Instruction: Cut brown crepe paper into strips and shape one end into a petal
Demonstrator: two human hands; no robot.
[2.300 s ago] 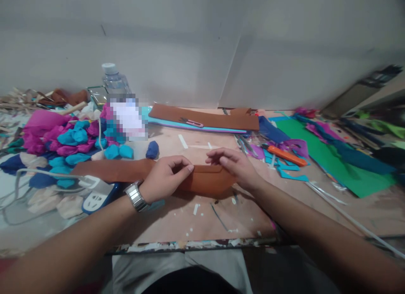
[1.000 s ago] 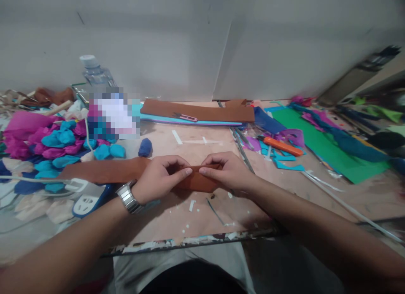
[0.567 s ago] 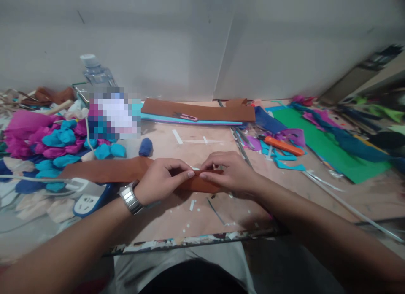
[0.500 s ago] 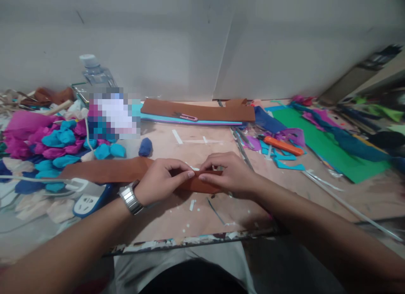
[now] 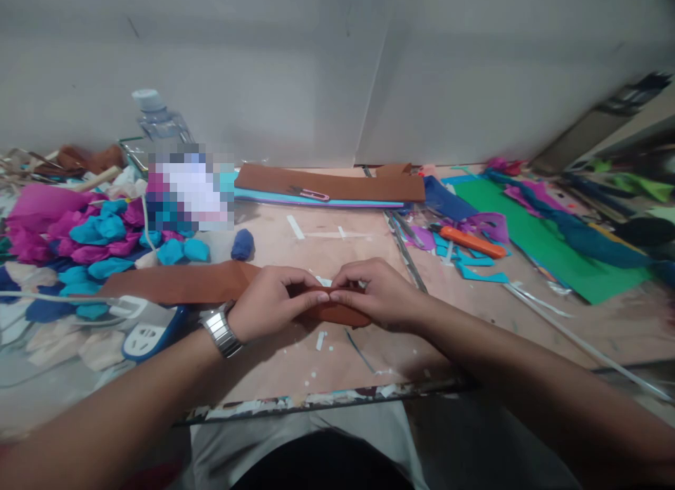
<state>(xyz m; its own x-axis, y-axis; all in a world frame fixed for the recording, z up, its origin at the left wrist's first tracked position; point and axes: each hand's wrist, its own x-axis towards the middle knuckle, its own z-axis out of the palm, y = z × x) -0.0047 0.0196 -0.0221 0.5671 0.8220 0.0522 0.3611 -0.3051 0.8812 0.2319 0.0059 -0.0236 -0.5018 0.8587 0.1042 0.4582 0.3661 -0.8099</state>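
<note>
The left hand [image 5: 270,299] and right hand [image 5: 380,293] pinch the brown strip [image 5: 182,284] between their fingers [image 5: 311,299], close together above the tabletop [image 5: 285,370]. A blue bundle [image 5: 242,245] lies beyond it

1. Long, flat strip of pliable sheet material [image 5: 179,283]: plain reddish brown.
2. Stacked flat strips [image 5: 268,181]: brown on top, light blue and purple beneath.
3. Puffy, cloth-like pieces [image 5: 50,207]: magenta, turquoise, navy and cream.
4. Slim plastic-handled tool [image 5: 474,243]: bright orange.
5. Broad flat sheet [image 5: 593,265]: solid green.
6. Metal-link wristwatch [image 5: 223,330]: silver.
7. Flat surface [image 5: 274,237]: pinkish tan, flecked with white.
</note>
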